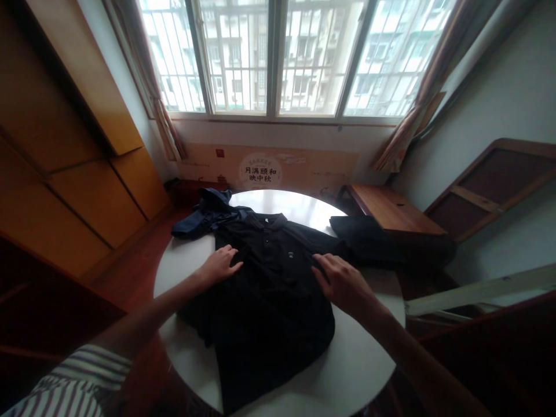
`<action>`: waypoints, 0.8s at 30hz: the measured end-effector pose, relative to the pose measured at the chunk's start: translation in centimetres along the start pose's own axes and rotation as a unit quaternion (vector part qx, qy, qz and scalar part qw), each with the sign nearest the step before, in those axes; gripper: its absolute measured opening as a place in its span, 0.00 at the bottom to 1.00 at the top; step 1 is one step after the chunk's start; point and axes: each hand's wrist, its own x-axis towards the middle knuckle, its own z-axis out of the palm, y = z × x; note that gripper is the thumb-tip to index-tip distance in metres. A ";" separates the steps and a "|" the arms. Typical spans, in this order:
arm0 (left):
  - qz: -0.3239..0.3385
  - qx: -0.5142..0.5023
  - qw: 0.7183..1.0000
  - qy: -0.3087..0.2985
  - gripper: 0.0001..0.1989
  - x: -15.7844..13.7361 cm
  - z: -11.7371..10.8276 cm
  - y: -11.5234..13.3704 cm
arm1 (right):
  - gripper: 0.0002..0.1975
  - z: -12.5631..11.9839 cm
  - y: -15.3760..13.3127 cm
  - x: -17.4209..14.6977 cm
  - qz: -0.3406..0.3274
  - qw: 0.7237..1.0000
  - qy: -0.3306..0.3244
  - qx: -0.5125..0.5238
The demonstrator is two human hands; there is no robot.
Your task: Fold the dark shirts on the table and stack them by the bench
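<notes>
A black short-sleeved polo shirt (273, 307) lies spread on a round white table (360, 359), its collar toward the window and a small light logo on the chest. My left hand (221, 265) rests at the shirt's left side, thumb apart from the fingers. On the opposite side, my right hand (343, 281) is at the shirt's right edge below the sleeve, its fingers bent loosely with a gap to the thumb. Neither hand visibly grips the cloth.
A crumpled dark blue garment (204, 214) lies at the table's far left edge. Dark folded cloth (365, 237) sits at the right edge. Beyond it stands a wooden desk (395, 208). Yellow-brown cabinets (95, 202) line the left, and a barred window (278, 58) is ahead.
</notes>
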 end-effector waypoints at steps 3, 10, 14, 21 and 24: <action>-0.016 -0.052 0.999 0.000 0.17 0.1 -0.6 -0.9 | 0.20 2.4 -1.4 0.3 -0.120 0.987 -0.054 0.095; -0.289 -0.113 0.949 0.051 0.16 -1.7 -6.5 -10.7 | 0.15 3.4 -1.0 -2.1 -0.176 0.942 -0.190 0.212; -0.299 0.081 0.941 0.134 0.17 -2.6 -8.1 -11.7 | 0.20 2.0 0.1 -1.3 -0.156 0.916 -0.223 0.293; 0.087 -0.010 0.995 -0.039 0.22 5.5 -1.0 -2.2 | 0.34 7.7 1.3 7.8 0.090 0.980 -0.145 0.106; 0.030 0.037 0.991 -0.129 0.30 9.9 2.7 0.0 | 0.38 11.2 1.5 11.1 0.184 0.963 -0.192 0.035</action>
